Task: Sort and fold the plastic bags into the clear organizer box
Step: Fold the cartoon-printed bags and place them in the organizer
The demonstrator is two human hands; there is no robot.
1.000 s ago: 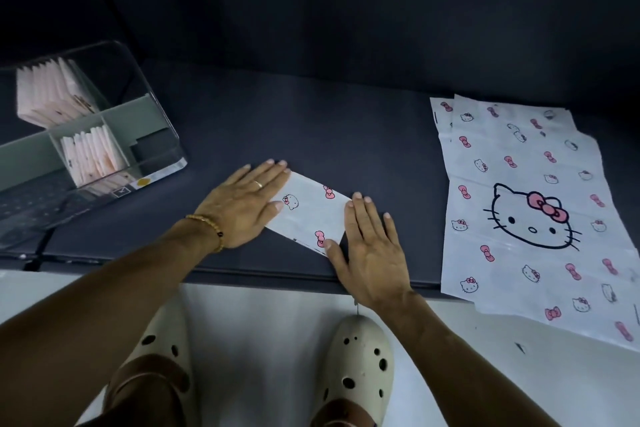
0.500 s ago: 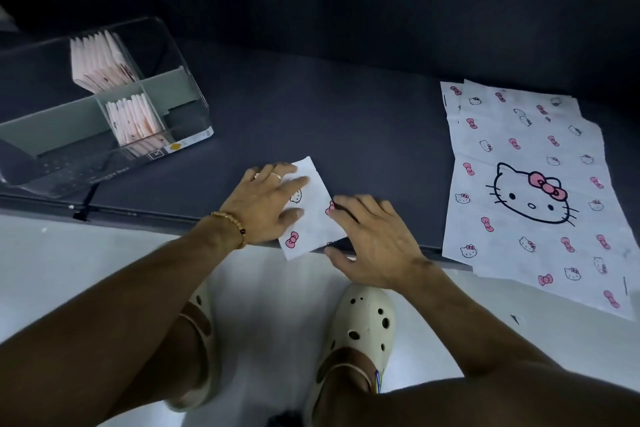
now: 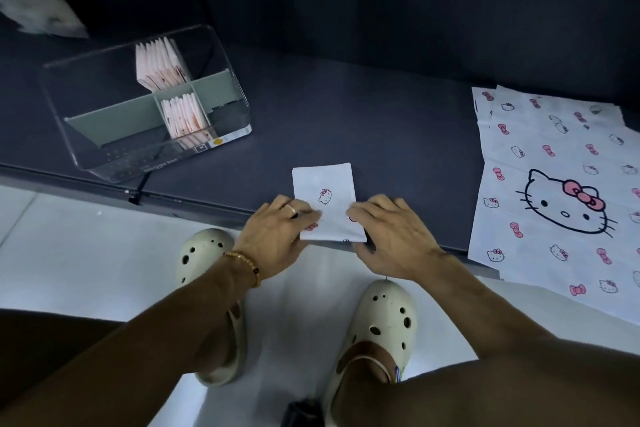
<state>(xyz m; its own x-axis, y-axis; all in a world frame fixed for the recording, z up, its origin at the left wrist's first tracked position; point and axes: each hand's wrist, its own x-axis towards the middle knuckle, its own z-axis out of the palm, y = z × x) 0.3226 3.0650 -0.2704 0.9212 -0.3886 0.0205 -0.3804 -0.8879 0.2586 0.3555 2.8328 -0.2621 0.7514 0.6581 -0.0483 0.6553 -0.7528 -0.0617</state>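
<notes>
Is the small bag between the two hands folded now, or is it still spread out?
Folded. The small bag is a compact rectangle, far smaller than the spread bags at right. The left hand and right hand hold its near edge.

Likely a home: dark bench (image 3: 346,121), white tiled floor (image 3: 86,253), clogs (image 3: 381,315).

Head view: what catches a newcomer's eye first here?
Probably the folded bag at the dark table's front edge, gripped by the left hand and right hand. Next, the cat-print flat bags on the right, then the clear organizer box far left.
</notes>
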